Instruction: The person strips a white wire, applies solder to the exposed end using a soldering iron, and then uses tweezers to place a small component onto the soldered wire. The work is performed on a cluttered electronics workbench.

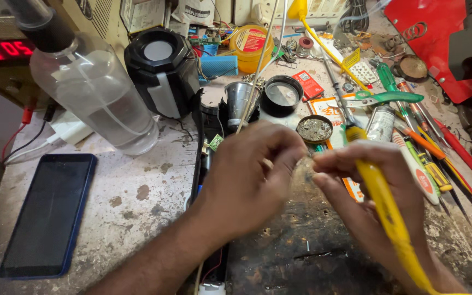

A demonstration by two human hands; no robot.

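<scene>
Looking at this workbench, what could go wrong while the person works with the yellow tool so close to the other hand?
1. The right hand holds a yellow soldering iron whose tip sits right beside the left hand; if the tip is hot, a slip could burn the fingers.
2. The clear plastic bottle stands beside the smartphone; a knock from the arm might tip it there.
3. Loose screwdrivers crowd the right side and could snag the iron.

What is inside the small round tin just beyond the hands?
The round tin holds a grey, crumbly metallic-looking residue across its whole bottom. Its near edge sits just past the left hand and right hand; anything beneath the residue is hidden.
</scene>
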